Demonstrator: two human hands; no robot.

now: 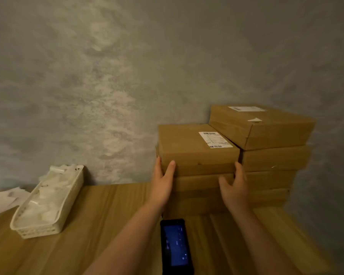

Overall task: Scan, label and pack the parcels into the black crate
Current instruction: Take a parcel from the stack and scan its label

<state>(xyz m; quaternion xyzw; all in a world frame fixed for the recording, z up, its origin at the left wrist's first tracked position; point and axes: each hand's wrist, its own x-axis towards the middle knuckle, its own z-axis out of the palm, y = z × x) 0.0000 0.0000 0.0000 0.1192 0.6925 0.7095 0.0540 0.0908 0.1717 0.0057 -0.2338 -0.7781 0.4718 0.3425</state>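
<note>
Two stacks of brown cardboard parcels stand on the wooden table against the wall. The top parcel of the left stack (189, 147) carries a white barcode label (214, 139). My left hand (163, 181) presses its left front corner, fingers spread. My right hand (235, 187) holds its right front corner, at the gap to the right stack. The top parcel of the right stack (266, 128) lies skewed, with a white label on it. A black handheld scanner (175, 247) with a lit blue screen lies on the table between my forearms. No black crate is in view.
A white plastic basket (48, 205) full of crumpled white label backing sits on the table (99, 225) at the left. Loose white paper sheets (2, 201) lie beside it at the far left. A grey mottled wall (127, 66) rises right behind the table.
</note>
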